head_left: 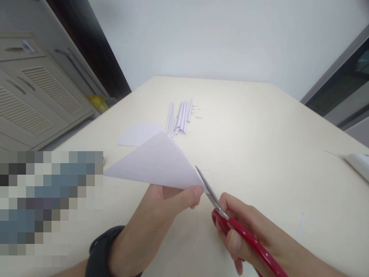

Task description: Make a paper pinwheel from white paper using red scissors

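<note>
My left hand (173, 206) pinches a white sheet of paper (155, 163) folded into a triangle, thumb on top near its right corner. In my right hand (248, 227) is a pair of scissors (245, 232) with red handles and metal blades. The blades lie along the right edge of the folded paper, close to my left thumb, with the paper's corner at the blades. How far apart the blades stand is hard to see. Beyond the triangle, partly covered by it, a flat white sheet (138, 133) rests on the table.
Several rolled paper tubes (181, 117) lie on the pale table (236, 127), with small scraps (197, 111) beside them. A thin paper strip (300, 227) is at the right, and a white object (357, 165) at the right edge. A pixelated patch hides the lower left.
</note>
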`<state>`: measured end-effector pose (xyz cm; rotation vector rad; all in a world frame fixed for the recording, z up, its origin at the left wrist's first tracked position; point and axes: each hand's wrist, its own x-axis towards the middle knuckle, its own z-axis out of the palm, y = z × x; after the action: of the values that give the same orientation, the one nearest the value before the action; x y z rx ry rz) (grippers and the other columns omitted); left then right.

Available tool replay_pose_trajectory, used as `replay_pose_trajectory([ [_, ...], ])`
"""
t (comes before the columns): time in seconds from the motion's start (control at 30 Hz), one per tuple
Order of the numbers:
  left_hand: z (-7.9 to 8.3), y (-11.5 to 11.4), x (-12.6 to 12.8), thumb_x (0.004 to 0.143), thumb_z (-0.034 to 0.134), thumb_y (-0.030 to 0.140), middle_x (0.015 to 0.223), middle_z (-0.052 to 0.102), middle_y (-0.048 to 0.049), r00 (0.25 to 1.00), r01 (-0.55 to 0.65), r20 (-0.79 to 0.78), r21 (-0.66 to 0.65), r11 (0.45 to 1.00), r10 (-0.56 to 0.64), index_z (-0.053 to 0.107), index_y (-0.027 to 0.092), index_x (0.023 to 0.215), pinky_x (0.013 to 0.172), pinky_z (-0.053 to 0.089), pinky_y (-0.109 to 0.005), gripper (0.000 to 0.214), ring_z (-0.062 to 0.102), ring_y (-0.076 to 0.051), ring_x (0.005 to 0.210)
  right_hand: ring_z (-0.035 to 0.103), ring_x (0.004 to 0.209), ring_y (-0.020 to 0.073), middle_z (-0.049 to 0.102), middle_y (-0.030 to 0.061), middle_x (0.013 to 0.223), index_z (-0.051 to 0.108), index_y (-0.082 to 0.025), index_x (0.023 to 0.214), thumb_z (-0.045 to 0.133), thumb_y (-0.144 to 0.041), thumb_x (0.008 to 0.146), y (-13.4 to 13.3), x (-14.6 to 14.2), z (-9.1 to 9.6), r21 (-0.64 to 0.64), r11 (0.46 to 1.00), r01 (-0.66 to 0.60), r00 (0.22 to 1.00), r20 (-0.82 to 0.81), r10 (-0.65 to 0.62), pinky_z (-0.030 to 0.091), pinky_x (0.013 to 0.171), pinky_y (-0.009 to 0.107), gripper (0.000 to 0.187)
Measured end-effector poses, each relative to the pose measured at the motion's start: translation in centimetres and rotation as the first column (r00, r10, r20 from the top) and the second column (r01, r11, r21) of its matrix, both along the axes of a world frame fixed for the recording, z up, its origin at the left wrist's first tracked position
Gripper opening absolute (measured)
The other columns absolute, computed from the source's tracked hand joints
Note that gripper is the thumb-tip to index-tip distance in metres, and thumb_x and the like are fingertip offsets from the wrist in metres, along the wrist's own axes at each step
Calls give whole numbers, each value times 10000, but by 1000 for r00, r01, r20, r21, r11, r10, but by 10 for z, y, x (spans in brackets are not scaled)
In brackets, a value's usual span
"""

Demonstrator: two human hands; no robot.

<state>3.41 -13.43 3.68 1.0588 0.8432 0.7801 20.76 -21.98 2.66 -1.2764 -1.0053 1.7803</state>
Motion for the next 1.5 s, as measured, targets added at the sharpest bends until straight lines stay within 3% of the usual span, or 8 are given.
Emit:
replay_pose_trajectory([
  [0.1,0,-1,1,825,732,259,795,571,57,1000,7,0,-3,1000,-7,607,273,860,705,427,-279,131,488,-161,780,445,646,130,503,-5,805,422,-240,778,621,-633,846,0,1,-1,4,1000,4,1000,24,-4,373,502,227,446],
  [0.23,-1,-1,1,798,746,271,775,578,57,1000,-2,-20,25,1000,2,604,260,824,691,434,-285,145,496,-163,761,448,596,112,478,-14,786,412,-242,841,533,-699,862,-1,6,-5,99,989,-109,991,89,101,401,499,227,473],
  [0.37,-3,-1,0,784,753,290,784,591,56,998,-13,-56,13,1000,14,611,264,828,707,442,-297,151,509,-170,775,458,565,111,448,-40,699,398,-243,850,513,-694,878,-1,8,-6,91,980,-178,978,124,166,405,493,224,467],
  [0.57,-1,0,1,789,760,321,787,584,55,999,16,-45,-7,1000,-17,628,274,861,692,441,-287,158,498,-166,764,492,598,117,481,-28,731,392,-235,822,538,-710,851,0,5,3,-7,988,-152,957,250,149,374,503,222,497],
  [0.83,4,1,3,760,744,328,752,623,14,995,-10,-98,7,1000,11,642,228,840,700,456,-313,164,555,-196,758,363,458,94,374,-76,567,355,-247,746,577,-642,837,1,-1,16,38,996,-77,966,250,65,283,423,222,462],
  [1.1,12,5,13,723,728,377,664,643,-9,988,28,-151,52,998,-20,679,212,816,695,490,-339,196,612,-231,739,387,420,50,386,-96,602,387,-236,786,522,-656,896,2,7,1,53,998,-40,992,118,33,353,392,160,455],
  [1.23,10,1,7,743,739,327,669,626,0,988,77,-134,33,996,-72,667,215,762,675,486,-309,135,598,-209,723,343,425,47,394,-95,601,409,-228,774,553,-607,909,6,15,7,143,989,26,997,63,-35,336,397,164,427],
  [1.5,0,1,8,811,729,163,686,549,61,941,337,16,-29,941,-337,668,235,754,656,463,-175,110,515,-105,672,500,626,85,571,-72,763,477,-230,812,793,-229,788,12,11,21,150,976,161,986,26,-167,415,549,197,317],
])
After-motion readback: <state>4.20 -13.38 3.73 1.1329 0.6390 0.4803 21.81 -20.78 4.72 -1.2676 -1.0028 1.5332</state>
